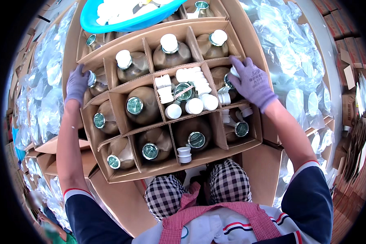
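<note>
Pinching a white cap (234, 72) on a bottle (219, 76), the right hand (251, 79) was half closed. The left hand (77, 83) curled at a second cap (92, 77), grip unclear; both bottles stood in the box (150, 175).

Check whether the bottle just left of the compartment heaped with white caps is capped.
No. That bottle shows its round green mouth with nothing fitted over it.

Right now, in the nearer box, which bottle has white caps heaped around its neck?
The third bottle from the left, middle row; the others have few or no loose caps.
</note>
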### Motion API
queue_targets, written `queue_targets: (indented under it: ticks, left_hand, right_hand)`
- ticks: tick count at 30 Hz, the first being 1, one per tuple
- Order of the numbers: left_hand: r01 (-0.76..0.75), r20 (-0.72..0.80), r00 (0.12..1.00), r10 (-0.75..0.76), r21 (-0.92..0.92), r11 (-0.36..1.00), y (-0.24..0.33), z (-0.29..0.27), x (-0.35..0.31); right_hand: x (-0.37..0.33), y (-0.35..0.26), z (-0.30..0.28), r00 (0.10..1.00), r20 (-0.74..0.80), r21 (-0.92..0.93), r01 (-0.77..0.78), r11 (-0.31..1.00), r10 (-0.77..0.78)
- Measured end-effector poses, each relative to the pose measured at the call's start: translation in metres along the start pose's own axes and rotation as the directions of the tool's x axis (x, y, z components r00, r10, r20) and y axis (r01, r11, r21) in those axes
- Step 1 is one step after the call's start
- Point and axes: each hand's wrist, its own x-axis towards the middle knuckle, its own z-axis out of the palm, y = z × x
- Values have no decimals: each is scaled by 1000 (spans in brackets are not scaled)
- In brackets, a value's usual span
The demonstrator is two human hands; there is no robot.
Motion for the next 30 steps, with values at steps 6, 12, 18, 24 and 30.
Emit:
queue_targets:
  ticks: [6, 12, 18, 24, 30]
  left_hand:
    - [-657, 366, 679, 637, -83, 749, 193, 34, -112]
    - [-603, 115, 793, 598, 9, 798, 201, 5, -123]
    - [-280, 120, 960, 254, 318, 906, 141, 26, -124]
    - [-540, 173, 838, 518, 131, 831, 158, 44, -152]
    - [-718, 294, 650, 701, -65, 693, 193, 51, -104]
  right_hand:
    - [-38, -14, 31, 982, -87, -220, 147, 964, -170]
    - [-27, -9, 33, 996, 84, -20, -11, 1000, 12]
    - [23, -37, 11, 876, -158, -13, 459, 888, -455]
    - [76, -68, 46, 739, 296, -255, 671, 696, -605]
    - [50, -41, 11, 901, -189, 360, 433, 826, -390]
